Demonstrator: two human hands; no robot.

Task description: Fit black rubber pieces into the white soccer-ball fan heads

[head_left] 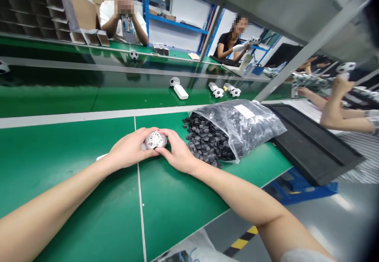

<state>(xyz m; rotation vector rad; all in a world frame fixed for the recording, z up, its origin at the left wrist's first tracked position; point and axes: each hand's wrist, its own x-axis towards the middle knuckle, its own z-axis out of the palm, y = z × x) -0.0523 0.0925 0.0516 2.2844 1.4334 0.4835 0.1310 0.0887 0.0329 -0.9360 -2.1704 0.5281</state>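
Note:
Between my two hands, low over the green table, is a white football-shaped ball (156, 139) with an openwork pattern of cut-outs. My left hand (130, 147) wraps its left side, thumb below and fingers above. From the right, my right hand (179, 151) pinches it with thumb and forefinger. A white end (102, 156) shows past my left hand; whether it joins the ball is hidden. Close to the right of my right hand, small black pieces (204, 139) spill out of a clear plastic bag (251, 126) lying on its side.
Black-and-white football-headed devices with white handles (180, 91) lie on the green conveyor (124, 92) beyond the table. A black tray (314, 143) overhangs the table's right edge. Several people work nearby; a co-worker's arm (340, 104) is at right. A slanted metal post (310, 49) crosses there.

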